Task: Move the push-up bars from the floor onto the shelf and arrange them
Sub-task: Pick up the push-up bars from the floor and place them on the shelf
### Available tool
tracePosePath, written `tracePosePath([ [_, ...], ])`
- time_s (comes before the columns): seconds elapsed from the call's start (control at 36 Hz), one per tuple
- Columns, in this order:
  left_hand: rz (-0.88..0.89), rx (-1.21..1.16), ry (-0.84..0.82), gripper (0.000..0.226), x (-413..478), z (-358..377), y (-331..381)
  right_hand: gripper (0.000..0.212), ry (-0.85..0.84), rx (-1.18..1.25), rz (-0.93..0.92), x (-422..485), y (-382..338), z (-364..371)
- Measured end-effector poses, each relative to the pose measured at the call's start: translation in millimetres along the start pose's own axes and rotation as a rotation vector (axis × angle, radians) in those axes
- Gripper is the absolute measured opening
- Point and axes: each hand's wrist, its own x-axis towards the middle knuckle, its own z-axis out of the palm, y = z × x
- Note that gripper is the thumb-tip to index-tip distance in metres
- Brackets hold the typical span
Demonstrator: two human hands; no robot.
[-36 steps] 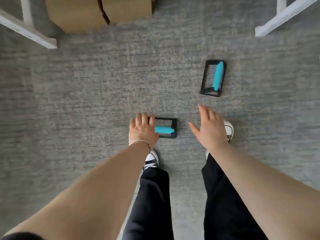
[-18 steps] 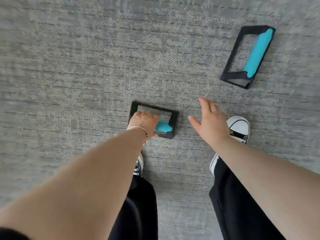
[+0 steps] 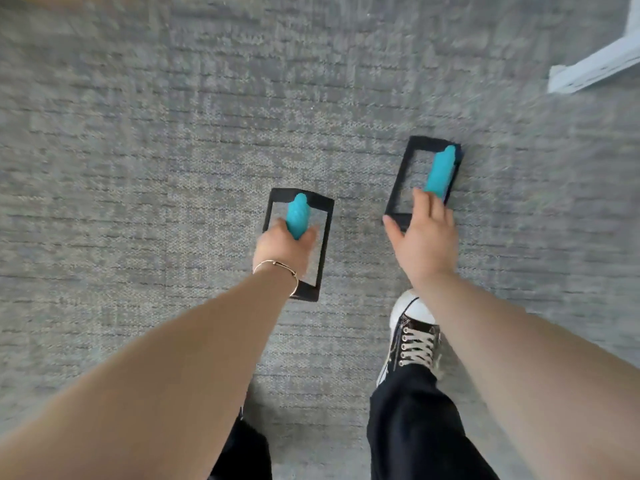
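Two push-up bars with black rectangular frames and teal grips are in view over grey carpet. My left hand (image 3: pixel 284 247) is closed around the teal grip of the nearer push-up bar (image 3: pixel 298 211), which is lifted and turned lengthwise. The second push-up bar (image 3: pixel 440 168) lies on the floor to the right. My right hand (image 3: pixel 424 237) hovers over its near end, fingers spread, fingertips at the grip's lower end; no grasp is visible.
A white shelf leg (image 3: pixel 595 69) crosses the upper right corner. My right shoe (image 3: pixel 412 337) stands just behind the second bar. Grey carpet (image 3: pixel 138 168) stretches to the left and ahead.
My left hand has closed on the near bar's grip, lifted it and turned it lengthwise. My right hand has reached forward to the second bar. The view has shifted toward that bar.
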Motion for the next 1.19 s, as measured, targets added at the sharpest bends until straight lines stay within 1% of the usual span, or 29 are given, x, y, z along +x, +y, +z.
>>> tracePosePath([
  [0.06, -0.002, -0.047, 0.012, 0.045, 5.6, 6.6, 25.5, 0.067, 0.038, 0.071, 0.099, 17.4, 12.0, -4.9],
  [0.11, 0.012, -0.081, 0.014, 0.044, 10.3, 14.9, 46.5, 0.067, 0.041, 0.125, 0.144, 32.4, 23.0, -5.2],
  [0.19, 0.029, -0.062, 0.019, 0.043, 15.4, 28.1, 67.4, 0.07, 0.034, 0.204, 0.225, 48.6, 32.5, 0.5],
  [0.28, 0.051, -0.038, 0.05, 0.044, 23.1, 42.2, 75.2, 0.071, -0.037, 0.282, 0.36, 59.5, 33.0, 10.5],
  [0.33, 0.064, -0.023, 0.064, 0.045, 27.1, 50.9, 75.5, 0.066, -0.108, 0.293, 0.42, 65.5, 33.1, 19.2],
  [0.42, 0.064, 0.01, 0.07, 0.047, 25.3, 59.3, 73.7, 0.053, -0.127, 0.297, 0.435, 70.3, 33.7, 27.9],
  [0.47, 0.062, 0.011, 0.075, 0.046, 21.3, 59.7, 72.8, 0.05, -0.115, 0.326, 0.443, 69.7, 33.1, 26.8],
  [0.61, 0.021, -0.058, 0.082, 0.051, -1.7, 30.9, 82.6, 0.04, -0.07, 0.428, 0.399, 50.6, 26.1, -12.3],
  [0.72, 0.004, -0.064, 0.111, 0.05, -44.6, -23.2, 108.0, 0.038, -0.048, 0.527, 0.367, 17.6, 8.9, -84.9],
  [0.78, -0.002, -0.089, 0.102, 0.047, -76.5, -56.1, 125.5, 0.04, -0.046, 0.535, 0.328, -3.5, -1.2, -134.2],
  [0.86, 0.04, -0.118, 0.059, 0.044, -133.9, -110.3, 151.0, 0.041, -0.035, 0.517, 0.253, -36.6, -16.0, -216.2],
  [0.89, 0.056, -0.118, 0.048, 0.043, -154.9, -130.0, 159.6, 0.043, -0.028, 0.501, 0.238, -48.4, -20.9, -245.2],
  [0.97, 0.122, -0.125, 0.024, 0.035, -220.8, -193.3, 187.4, 0.067, -0.045, 0.55, 0.224, -82.4, -37.0, -338.7],
  [1.03, 0.171, -0.143, 0.015, 0.033, -267.9, -236.1, 209.3, 0.075, -0.046, 0.584, 0.214, -102.5, -47.0, -403.3],
  [1.11, 0.27, -0.131, 0.029, 0.036, -332.9, -292.9, 240.6, 0.071, -0.012, 0.551, 0.215, -124.4, -61.3, -490.4],
  [1.19, 0.376, -0.129, 0.051, 0.038, -385.6, -335.2, 269.8, 0.067, 0.033, 0.523, 0.236, -138.4, -74.2, -556.3],
])
